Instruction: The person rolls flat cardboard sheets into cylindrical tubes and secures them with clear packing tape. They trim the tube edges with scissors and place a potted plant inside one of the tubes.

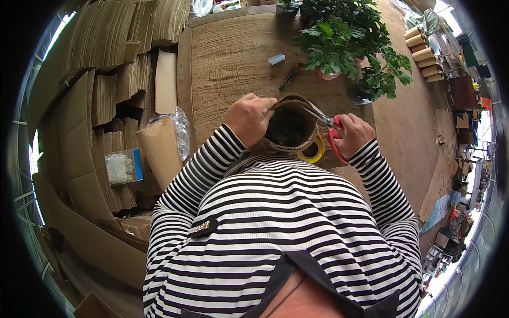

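A round corrugated cardboard sleeve (309, 135) stands on the wooden table close to my body, with dark green leaves (286, 126) down inside it. My left hand (249, 119) pinches the sleeve's rim at its left side. In my right hand (352, 133) are red-handled scissors (333, 133), their blades parted at the right part of the rim; one blade reaches inside the opening. A roll of yellow tape (314, 152) lies against the sleeve, partly hidden by it. Beyond the sleeve, a red and black utility knife (291, 77) and a small whitish piece (276, 59) rest on the table.
Leafy potted plants (338, 43) stand at the table's far right. Stacks of folded cardboard (103, 35) fill the left, beside a tan cardboard sleeve (161, 149), clear plastic wrap (182, 131) and a packet (124, 167). Rolled cardboard tubes (425, 55) lie at the upper right.
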Action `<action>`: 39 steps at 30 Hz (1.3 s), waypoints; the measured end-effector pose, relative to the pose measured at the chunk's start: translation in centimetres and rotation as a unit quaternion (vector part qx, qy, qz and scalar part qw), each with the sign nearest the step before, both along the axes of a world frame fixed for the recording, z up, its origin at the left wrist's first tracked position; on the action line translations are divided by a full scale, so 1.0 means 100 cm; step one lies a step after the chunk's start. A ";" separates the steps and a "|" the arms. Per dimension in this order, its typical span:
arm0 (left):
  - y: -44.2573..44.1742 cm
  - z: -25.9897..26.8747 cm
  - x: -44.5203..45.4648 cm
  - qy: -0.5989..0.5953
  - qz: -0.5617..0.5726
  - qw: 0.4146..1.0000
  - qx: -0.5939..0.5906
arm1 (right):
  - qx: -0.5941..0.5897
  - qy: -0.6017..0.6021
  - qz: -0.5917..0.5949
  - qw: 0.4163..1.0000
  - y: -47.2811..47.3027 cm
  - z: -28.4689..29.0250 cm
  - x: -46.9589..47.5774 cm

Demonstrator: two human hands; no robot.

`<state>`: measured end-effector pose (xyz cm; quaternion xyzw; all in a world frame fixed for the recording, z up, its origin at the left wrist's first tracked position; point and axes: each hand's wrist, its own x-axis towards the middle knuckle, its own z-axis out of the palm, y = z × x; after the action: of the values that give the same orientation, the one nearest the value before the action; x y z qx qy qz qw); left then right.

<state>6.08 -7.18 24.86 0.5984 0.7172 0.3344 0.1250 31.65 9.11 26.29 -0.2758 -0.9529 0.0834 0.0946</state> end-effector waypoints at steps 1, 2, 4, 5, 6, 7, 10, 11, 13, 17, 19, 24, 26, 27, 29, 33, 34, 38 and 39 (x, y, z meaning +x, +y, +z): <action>0.000 0.000 0.000 -0.001 -0.005 1.000 0.000 | -0.001 0.003 0.004 1.000 0.000 0.001 -0.003; 0.000 0.000 0.001 0.006 -0.021 1.000 0.008 | 0.003 0.012 0.019 1.000 0.001 0.001 -0.005; 0.001 0.000 -0.001 0.023 -0.055 0.998 0.036 | -0.014 -0.001 0.008 1.000 0.003 0.001 -0.009; 0.001 0.000 -0.001 0.015 -0.046 0.999 0.024 | -0.011 0.008 0.020 1.000 0.004 0.000 -0.010; 0.002 0.000 -0.005 0.008 -0.047 0.999 0.018 | 0.018 0.031 0.045 0.998 0.004 -0.001 -0.010; 0.003 0.000 -0.008 0.000 -0.044 0.999 -0.001 | 0.022 0.021 0.049 0.998 0.004 -0.003 -0.009; 0.008 -0.002 -0.015 -0.037 -0.037 0.998 -0.026 | 0.066 0.069 0.101 0.990 0.005 -0.007 -0.005; 0.009 -0.003 -0.016 -0.052 -0.029 0.998 -0.037 | 0.059 0.070 0.093 0.991 0.004 -0.008 -0.004; 0.011 -0.005 -0.016 -0.050 -0.025 0.998 -0.041 | 0.047 0.069 0.070 0.994 0.004 -0.008 -0.004; 0.012 -0.006 -0.018 -0.044 -0.043 0.997 -0.052 | 0.013 0.049 0.052 0.997 0.004 -0.003 -0.007; 0.013 -0.005 -0.021 -0.036 -0.062 0.996 -0.054 | -0.008 0.033 0.053 0.998 0.004 0.001 -0.008; 0.017 -0.002 -0.021 -0.023 -0.051 0.996 -0.076 | -0.032 -0.003 0.028 0.999 -0.002 0.007 -0.003; 0.019 -0.002 -0.018 -0.018 -0.030 0.995 -0.089 | -0.040 -0.023 0.000 0.999 -0.007 0.007 0.001; 0.020 -0.002 -0.017 -0.014 -0.027 0.996 -0.085 | -0.042 -0.029 -0.011 0.999 -0.010 0.006 0.001; 0.020 -0.003 -0.016 -0.029 -0.030 0.996 -0.076 | -0.035 -0.020 -0.026 0.999 -0.014 0.004 0.002; 0.025 -0.004 -0.017 -0.006 -0.126 0.991 -0.038 | -0.019 0.020 -0.004 1.000 -0.013 -0.001 -0.006; 0.027 -0.003 -0.018 -0.008 -0.129 0.990 -0.048 | -0.004 0.042 0.013 0.999 -0.011 -0.003 -0.008; 0.031 0.004 -0.020 -0.031 -0.099 0.992 -0.074 | 0.010 0.051 0.031 0.998 -0.001 -0.007 -0.009; 0.028 0.005 -0.018 -0.037 -0.084 0.994 -0.067 | 0.021 0.055 0.035 0.998 0.001 -0.007 -0.007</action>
<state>4.25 -4.42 25.35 0.6340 0.6800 0.2962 0.2188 30.95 9.18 25.58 -0.2358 -0.9568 0.0818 0.1493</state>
